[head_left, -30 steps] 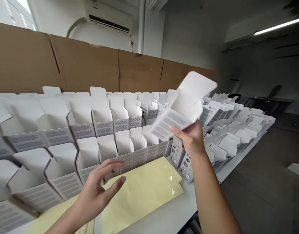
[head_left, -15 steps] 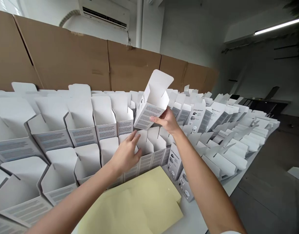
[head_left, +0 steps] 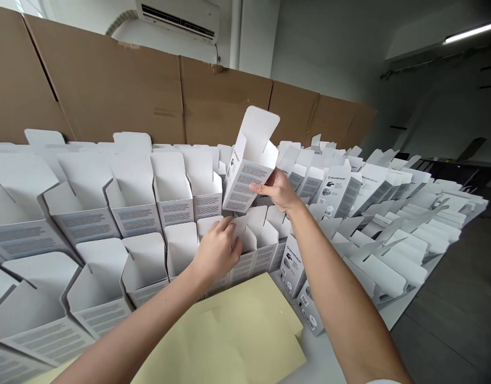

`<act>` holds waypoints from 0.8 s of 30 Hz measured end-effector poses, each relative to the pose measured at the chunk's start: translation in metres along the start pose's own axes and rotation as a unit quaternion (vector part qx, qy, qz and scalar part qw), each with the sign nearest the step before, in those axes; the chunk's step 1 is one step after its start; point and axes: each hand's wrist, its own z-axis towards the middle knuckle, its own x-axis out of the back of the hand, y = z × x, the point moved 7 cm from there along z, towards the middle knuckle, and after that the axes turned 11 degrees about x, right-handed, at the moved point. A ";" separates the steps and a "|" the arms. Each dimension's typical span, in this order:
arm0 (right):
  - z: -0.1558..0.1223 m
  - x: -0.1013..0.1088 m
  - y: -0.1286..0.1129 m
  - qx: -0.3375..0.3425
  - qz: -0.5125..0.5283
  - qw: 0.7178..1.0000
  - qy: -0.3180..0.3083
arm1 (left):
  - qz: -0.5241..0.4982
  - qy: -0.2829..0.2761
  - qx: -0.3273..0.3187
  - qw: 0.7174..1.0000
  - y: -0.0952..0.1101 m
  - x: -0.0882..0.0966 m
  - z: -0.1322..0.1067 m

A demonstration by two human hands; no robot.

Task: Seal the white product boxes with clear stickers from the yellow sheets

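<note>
White cardboard box (head_left: 250, 170) sits in the right hand (head_left: 276, 190) on my feed, held up and tilted above the rows, with its open end upward and its flaps standing apart. The thumb lies along its lower edge and the fingers wrap behind it, so that hand is closed around the box. The left hand (head_left: 217, 253) is curled over the top of an upright box (head_left: 245, 240) in the nearest row, just below the held one. Its fingertips touch the raised flaps, but from here I cannot tell whether it is gripping them or only resting on them.

Many other open boxes (head_left: 133, 218) stand packed side by side on a white counter (head_left: 323, 362), their flaps raised. Further right, more boxes (head_left: 337, 194) show a printed logo and small product pictures. A pale yellow sheet (head_left: 225, 336) lies flat on the counter, beneath the left forearm and against the front of the rows. Brown cardboard panels (head_left: 109, 90) line the wall behind the boxes, with an air conditioner (head_left: 177, 18) above them. A dark floor (head_left: 441, 330) shows to the right of the counter.
</note>
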 end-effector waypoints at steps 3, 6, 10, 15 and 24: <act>-0.005 -0.006 0.008 -0.027 0.006 0.999 -0.028 | 0.019 -0.002 -0.019 1.000 0.003 -0.001 -0.009; -0.008 -0.014 0.018 -0.063 -0.002 0.996 -0.055 | 0.033 -0.024 -0.010 0.999 0.004 -0.003 -0.015; -0.009 -0.024 0.032 -0.113 -0.015 0.989 -0.092 | 0.045 -0.045 0.002 0.998 0.005 -0.003 -0.017; -0.004 -0.024 0.039 -0.113 -0.021 0.989 -0.096 | 0.053 -0.047 -0.006 0.997 0.005 -0.005 -0.018; -0.001 -0.021 0.044 -0.115 -0.070 0.985 -0.107 | 0.045 -0.044 -0.010 0.998 0.002 -0.010 -0.020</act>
